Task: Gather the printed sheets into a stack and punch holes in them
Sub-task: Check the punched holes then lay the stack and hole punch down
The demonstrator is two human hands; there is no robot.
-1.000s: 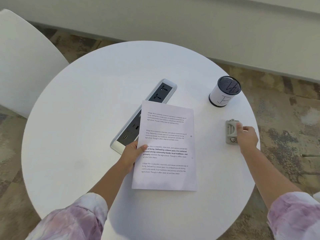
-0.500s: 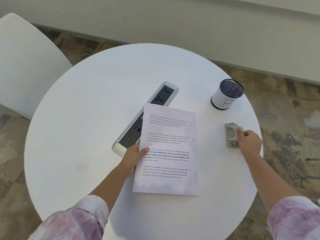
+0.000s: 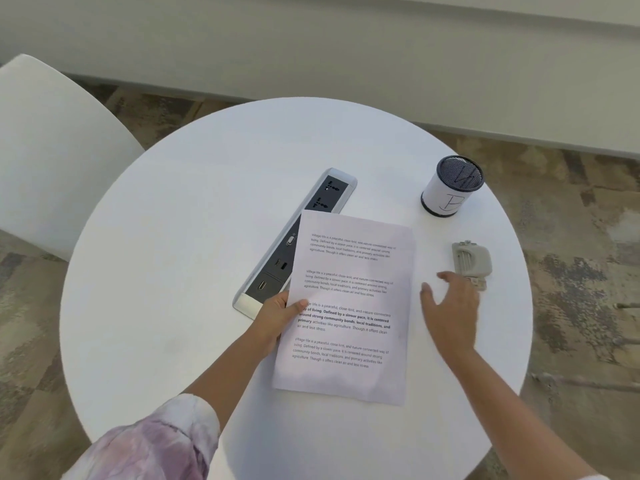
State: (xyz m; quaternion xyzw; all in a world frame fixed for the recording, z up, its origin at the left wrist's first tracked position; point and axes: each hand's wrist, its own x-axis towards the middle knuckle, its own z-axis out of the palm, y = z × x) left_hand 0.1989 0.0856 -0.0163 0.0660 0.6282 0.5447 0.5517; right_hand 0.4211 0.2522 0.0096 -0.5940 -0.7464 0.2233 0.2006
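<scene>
At the far left a white chair [image 3: 52, 157] stands beside the round white table [image 3: 173, 271]. Set into the tabletop, a long socket panel [image 3: 294, 237] with dark outlets and USB ports runs diagonally toward the middle. The left hand [image 3: 277, 317], coming out of a pink-and-white tie-dye sleeve [image 3: 152, 441], grips the left edge of the printed sheets [image 3: 349, 306], thumb on top over the text and fingers tucked beneath. The sheets lie in one squared stack at the table's centre, their upper left corner overlapping the socket panel, four paragraphs of print facing up. Just right of the stack the right hand [image 3: 450, 306] hovers with fingers spread and palm down, holding nothing, its fingertips in front of the near end of the grey hole punch [image 3: 472, 259]; whether they touch it cannot be told. The punch sits on the table near the right rim. Beyond it stands a white mesh pen cup [image 3: 450, 188] marked with a handwritten letter.
</scene>
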